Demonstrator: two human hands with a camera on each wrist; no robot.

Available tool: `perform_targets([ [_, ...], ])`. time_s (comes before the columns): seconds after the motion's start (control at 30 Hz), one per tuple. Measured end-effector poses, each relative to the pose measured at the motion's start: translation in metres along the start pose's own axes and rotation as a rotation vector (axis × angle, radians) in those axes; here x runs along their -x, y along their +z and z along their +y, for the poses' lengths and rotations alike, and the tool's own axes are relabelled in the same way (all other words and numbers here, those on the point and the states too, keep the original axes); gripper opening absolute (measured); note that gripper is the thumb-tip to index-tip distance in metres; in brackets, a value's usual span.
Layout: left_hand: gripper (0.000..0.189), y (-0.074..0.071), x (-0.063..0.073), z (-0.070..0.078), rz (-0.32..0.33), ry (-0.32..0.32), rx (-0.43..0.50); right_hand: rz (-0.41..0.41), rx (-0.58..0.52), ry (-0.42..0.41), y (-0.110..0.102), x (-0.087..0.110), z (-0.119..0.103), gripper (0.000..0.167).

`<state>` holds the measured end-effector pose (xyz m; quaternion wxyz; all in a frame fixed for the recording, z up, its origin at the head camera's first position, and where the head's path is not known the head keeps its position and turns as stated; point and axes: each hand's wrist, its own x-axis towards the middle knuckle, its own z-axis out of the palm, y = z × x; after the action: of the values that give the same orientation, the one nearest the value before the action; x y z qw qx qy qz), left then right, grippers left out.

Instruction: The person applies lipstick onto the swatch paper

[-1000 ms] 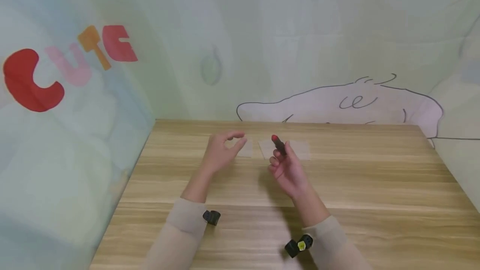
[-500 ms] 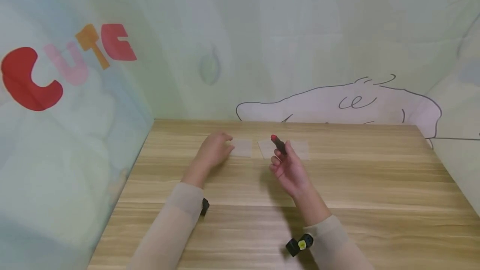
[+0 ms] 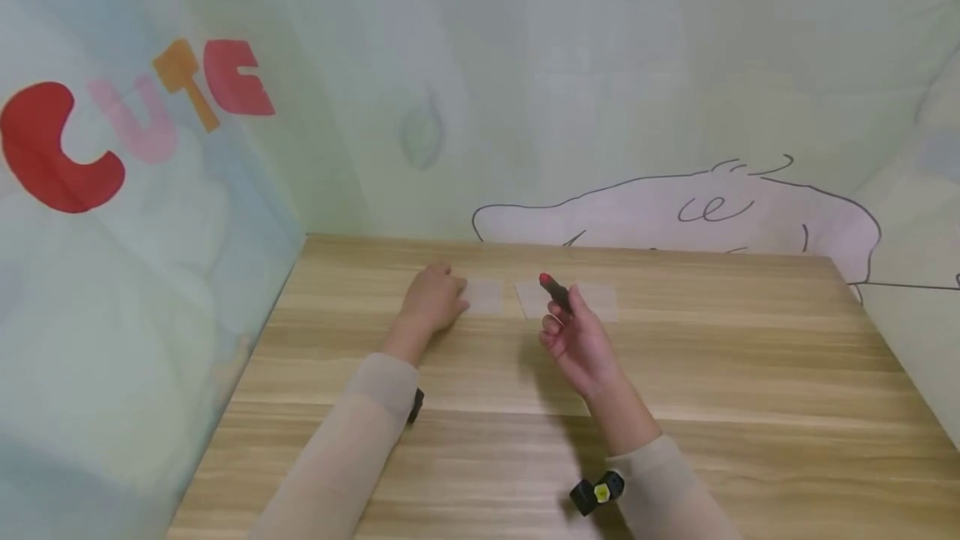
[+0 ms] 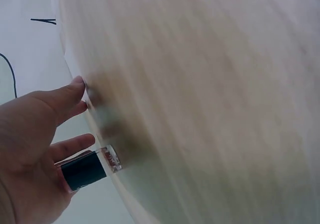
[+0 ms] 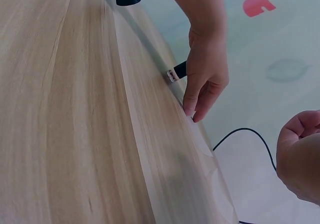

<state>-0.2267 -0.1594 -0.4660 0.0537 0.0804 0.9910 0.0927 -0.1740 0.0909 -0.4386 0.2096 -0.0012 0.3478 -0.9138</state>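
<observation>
In the head view my right hand (image 3: 585,348) holds an uncapped lipstick (image 3: 557,293) upward at a slant, its red tip showing. My left hand (image 3: 433,300) is low over the table, fingertips at the left edge of a pale thin sheet (image 3: 486,297). In the left wrist view a dark lipstick cap (image 4: 84,171) with a clear end lies against the palm of my left hand (image 4: 30,144), its clear end towards the tabletop. The right wrist view shows that cap (image 5: 179,71) beyond the left hand (image 5: 207,74). My right hand (image 5: 302,156) is cut off there, its lipstick unseen.
The wooden table (image 3: 675,407) reaches back to a printed cloth wall (image 3: 360,132). Another pale sheet (image 3: 602,301) lies partly behind the right hand. Black wrist cameras (image 3: 597,492) sit on both sleeves.
My left hand has come down from above the sheets and shifted left to the left sheet's edge. My right hand, still holding the lipstick, has hardly moved.
</observation>
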Motion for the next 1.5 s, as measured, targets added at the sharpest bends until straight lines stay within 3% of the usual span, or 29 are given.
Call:
perform_targets([
  [0.2, 0.045, -0.001, 0.002, 0.002, -0.026, -0.001, -0.052, 0.028, 0.057, -0.029, 0.0, -0.007, 0.002, 0.03],
  [0.3, 0.044, -0.001, 0.003, 0.004, -0.031, 0.01, -0.071, 0.076, 0.163, -0.065, 0.0, -0.015, 0.004, 0.026],
  [0.43, 0.043, 0.003, 0.006, 0.01, -0.029, 0.036, -0.098, 0.192, 0.478, -0.117, -0.002, -0.027, 0.006, 0.018],
  [0.57, 0.04, 0.006, 0.009, 0.015, -0.01, 0.069, -0.146, 0.286, 0.821, -0.158, -0.006, -0.037, 0.009, 0.025],
  [0.77, 0.033, 0.007, 0.012, 0.018, 0.014, 0.076, -0.151, 0.245, 1.311, -0.337, -0.008, -0.053, 0.019, 0.022],
  [0.83, 0.034, 0.007, 0.012, 0.018, 0.01, 0.078, -0.141, 0.225, 1.419, -0.383, -0.007, -0.058, 0.023, 0.021],
  [1.1, 0.044, 0.005, 0.014, 0.017, -0.001, 0.073, -0.106, 0.195, 1.621, -0.366, -0.001, -0.077, 0.036, 0.019],
  [1.5, 0.047, 0.005, 0.016, 0.015, 0.003, 0.057, -0.067, 0.199, 1.747, -0.341, 0.003, -0.09, 0.045, 0.026],
])
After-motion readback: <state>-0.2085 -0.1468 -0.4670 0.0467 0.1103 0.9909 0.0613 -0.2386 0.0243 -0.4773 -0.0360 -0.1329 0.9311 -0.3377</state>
